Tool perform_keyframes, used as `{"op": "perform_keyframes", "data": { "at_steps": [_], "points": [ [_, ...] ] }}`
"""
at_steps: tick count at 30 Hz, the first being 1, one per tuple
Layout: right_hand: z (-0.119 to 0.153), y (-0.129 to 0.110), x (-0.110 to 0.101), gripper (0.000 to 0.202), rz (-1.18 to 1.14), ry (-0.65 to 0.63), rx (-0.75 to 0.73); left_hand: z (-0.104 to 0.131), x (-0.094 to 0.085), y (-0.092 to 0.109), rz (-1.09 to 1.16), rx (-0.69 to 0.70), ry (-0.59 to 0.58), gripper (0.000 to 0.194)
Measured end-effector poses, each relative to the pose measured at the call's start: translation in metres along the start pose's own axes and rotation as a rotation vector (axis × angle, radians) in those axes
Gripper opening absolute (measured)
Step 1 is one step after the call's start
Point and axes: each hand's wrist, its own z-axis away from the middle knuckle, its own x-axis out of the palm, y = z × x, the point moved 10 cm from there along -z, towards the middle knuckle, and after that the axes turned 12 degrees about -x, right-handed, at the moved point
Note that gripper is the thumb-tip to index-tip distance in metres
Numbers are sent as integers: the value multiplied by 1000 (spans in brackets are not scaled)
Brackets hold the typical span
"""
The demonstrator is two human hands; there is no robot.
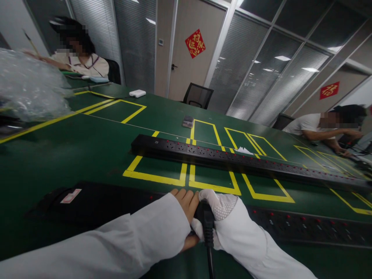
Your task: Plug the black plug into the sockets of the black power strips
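Observation:
In the head view a long black power strip with red switches lies across the near side of the table. My left hand, bare below a white sleeve, is wrapped over the strip, its thumb showing at the near side. Pressed up beside it, my right hand wears a white dotted glove and grips a black power plug. The plug's cord runs down toward me. Plug and hands cover the sockets beneath, so I cannot tell how far the prongs are in.
A second long power strip lies farther off on the green table, across yellow tape outlines. Clear plastic wrap is heaped at left. A white box and a small dark item lie beyond. Two people sit across the table.

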Motion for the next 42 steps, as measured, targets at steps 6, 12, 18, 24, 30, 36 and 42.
{"op": "perform_keyframes", "data": {
  "at_steps": [6,12,18,24,30,36,42],
  "points": [
    [-4,5,1,35,-8,-27,36,-1,4,0,-6,-4,-35,30],
    [-7,8,2,41,4,-39,44,-2,3,1,-3,-10,-30,27],
    [-7,7,2,40,12,-50,43,-1,1,0,2,-15,-47,28],
    [-8,6,2,43,1,-56,42,-1,2,0,-11,-1,-19,24],
    [-8,4,1,51,-9,-56,49,-2,6,-1,7,-4,-28,26],
    [-8,4,0,51,-9,-63,57,-2,2,-1,30,-9,-33,29],
    [-8,4,-1,52,-17,-62,65,-3,2,-1,40,-31,-100,29]
  ]
}}
